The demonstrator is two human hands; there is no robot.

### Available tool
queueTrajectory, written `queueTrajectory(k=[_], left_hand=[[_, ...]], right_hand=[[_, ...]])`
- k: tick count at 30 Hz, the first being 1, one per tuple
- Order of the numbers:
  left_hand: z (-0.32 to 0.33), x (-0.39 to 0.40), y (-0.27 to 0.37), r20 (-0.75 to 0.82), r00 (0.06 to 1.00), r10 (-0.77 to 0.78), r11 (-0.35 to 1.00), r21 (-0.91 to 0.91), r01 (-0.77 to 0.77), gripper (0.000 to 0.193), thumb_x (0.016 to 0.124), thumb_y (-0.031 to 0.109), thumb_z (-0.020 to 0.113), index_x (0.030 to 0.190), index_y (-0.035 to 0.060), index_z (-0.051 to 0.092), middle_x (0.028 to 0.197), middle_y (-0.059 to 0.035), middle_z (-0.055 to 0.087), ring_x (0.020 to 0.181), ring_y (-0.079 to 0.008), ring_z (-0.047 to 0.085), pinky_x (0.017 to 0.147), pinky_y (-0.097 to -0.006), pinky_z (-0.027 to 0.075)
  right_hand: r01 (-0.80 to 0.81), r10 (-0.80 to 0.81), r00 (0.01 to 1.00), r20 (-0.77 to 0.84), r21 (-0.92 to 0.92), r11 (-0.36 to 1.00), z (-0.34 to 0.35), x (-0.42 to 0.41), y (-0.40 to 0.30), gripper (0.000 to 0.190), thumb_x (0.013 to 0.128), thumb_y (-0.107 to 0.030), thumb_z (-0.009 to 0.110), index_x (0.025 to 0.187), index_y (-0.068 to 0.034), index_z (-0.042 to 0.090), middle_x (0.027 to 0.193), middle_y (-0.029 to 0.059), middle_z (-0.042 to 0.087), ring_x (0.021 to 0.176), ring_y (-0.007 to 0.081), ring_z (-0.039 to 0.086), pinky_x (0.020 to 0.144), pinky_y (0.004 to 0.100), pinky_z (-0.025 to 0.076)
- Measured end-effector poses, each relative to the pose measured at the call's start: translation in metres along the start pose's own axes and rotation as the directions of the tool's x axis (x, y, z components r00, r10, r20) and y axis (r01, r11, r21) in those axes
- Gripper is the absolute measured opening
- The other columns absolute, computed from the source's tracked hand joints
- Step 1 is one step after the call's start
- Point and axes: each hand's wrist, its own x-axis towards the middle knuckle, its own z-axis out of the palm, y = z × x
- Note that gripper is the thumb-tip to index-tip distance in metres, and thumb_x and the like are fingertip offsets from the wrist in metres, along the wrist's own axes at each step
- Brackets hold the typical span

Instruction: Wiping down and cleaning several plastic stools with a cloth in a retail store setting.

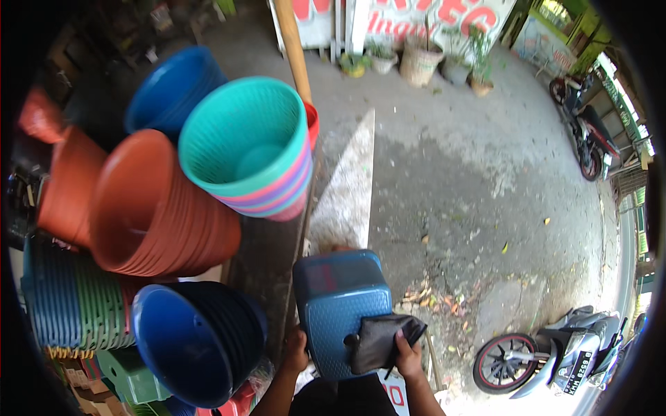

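Close in front of me is a blue plastic stool or container (335,312) with a textured, woven-look face and a round hole. My left hand (295,351) grips its left edge. On the right, my right hand (409,353) is closed on a dark cloth or pouch (382,340), which lies against the blue piece and partly covers the hole. The far sides of the blue piece are hidden from view.
To the left stand stacked teal baskets (244,135), terracotta-coloured pots (140,208), dark blue buckets (182,343) and blue buckets (171,88). A wooden pole (294,52) rises ahead. Motorcycles stand at the lower right (551,359) and upper right. Potted plants line a sign.
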Motion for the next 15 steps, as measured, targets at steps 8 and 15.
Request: queueTrajectory(k=[8, 15], left_hand=[[-0.078, -0.068, 0.068, 0.172, 0.985, -0.004, 0.994, -0.104, 0.022, 0.043, 0.099, 0.043, 0.042, 0.109, 0.0022, 0.055, 0.099, -0.0022, 0.058, 0.09, -0.0075, 0.05, 0.079, -0.0268, 0.04], [-0.088, -0.133, 0.182, -0.004, 0.987, 0.158, 0.901, -0.408, -0.146, 0.043, 0.102, 0.038, 0.034, 0.109, 0.0013, 0.055, 0.104, -0.0023, 0.06, 0.096, -0.008, 0.051, 0.09, -0.0256, 0.039]], right_hand=[[0.449, -0.45, 0.89, -0.077, -0.029, 0.893, 0.014, -0.147, -0.085, 0.044, 0.095, -0.025, 0.051, 0.126, 0.005, 0.048, 0.119, 0.0117, 0.057, 0.108, 0.0213, 0.055, 0.096, 0.0354, 0.041], [0.74, -0.681, 0.469, 0.562, -0.672, -0.045, 0.068, -0.225, -0.05, 0.07, 0.078, -0.014, 0.05, 0.14, 0.01, 0.027, 0.146, 0.033, 0.022, 0.137, 0.0481, 0.019, 0.112, 0.0557, 0.013]])
